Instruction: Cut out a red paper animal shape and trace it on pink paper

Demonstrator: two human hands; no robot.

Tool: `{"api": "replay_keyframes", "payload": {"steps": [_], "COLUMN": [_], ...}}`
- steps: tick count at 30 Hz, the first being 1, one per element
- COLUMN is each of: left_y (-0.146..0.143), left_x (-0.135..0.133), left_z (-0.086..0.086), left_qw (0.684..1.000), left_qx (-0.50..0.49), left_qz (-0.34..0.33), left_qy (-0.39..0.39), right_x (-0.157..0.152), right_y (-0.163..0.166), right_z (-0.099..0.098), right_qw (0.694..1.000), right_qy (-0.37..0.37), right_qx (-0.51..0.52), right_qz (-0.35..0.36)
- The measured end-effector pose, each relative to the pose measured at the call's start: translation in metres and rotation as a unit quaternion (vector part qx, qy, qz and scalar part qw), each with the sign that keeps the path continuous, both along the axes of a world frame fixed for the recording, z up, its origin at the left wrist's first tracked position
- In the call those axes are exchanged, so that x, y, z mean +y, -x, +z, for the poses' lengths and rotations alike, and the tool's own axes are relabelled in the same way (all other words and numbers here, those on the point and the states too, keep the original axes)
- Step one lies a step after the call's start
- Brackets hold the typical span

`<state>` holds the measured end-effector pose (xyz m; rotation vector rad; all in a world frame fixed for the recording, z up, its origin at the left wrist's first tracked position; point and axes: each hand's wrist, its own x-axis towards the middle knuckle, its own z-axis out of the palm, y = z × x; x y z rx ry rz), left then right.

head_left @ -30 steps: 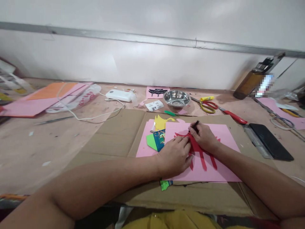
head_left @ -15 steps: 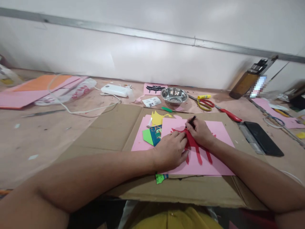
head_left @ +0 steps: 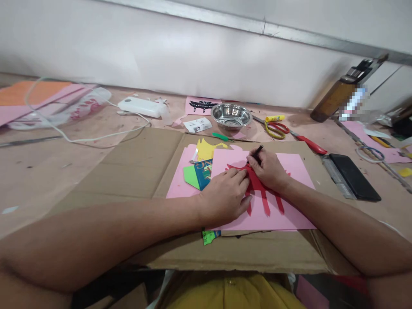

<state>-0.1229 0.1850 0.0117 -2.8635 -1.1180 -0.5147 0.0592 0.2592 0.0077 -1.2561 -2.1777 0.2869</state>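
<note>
A red paper cut-out (head_left: 265,201) with several long strips lies on a pink sheet (head_left: 286,216) on top of flattened cardboard (head_left: 148,171). My left hand (head_left: 223,197) rests on the cut-out's left side, fingers curled and pressing it down. My right hand (head_left: 268,169) is closed round a thin black tool (head_left: 257,153), its tip down on the red paper. The middle of the cut-out is hidden under both hands.
Yellow, green and blue paper pieces (head_left: 201,167) lie left of the pink sheet. Behind stand a steel bowl (head_left: 231,115), scissors (head_left: 277,128), a red-handled cutter (head_left: 310,146), a white power bank (head_left: 140,106) with cable. A black phone (head_left: 354,176) lies right; a brown bottle (head_left: 337,101) leans by the wall.
The view has tilted down and shifted, so everything sits a little higher and left in the picture. Both hands stay on the red cut-out, the tool barely moved.
</note>
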Motion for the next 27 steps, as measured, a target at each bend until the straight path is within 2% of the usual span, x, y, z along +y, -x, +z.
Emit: {"api": "replay_keyframes", "payload": {"steps": [27], "left_y": [0.0017], "left_x": [0.0014], "left_z": [-0.0055], "left_qw": [1.0], "left_qx": [-0.007], "left_qz": [-0.004], "left_qy": [-0.021], "right_x": [-0.0003], "right_y": [0.0024], "right_z": [0.0032], "right_qw": [1.0], "right_qy": [0.006], "right_qx": [0.002], "right_qz": [-0.009]}}
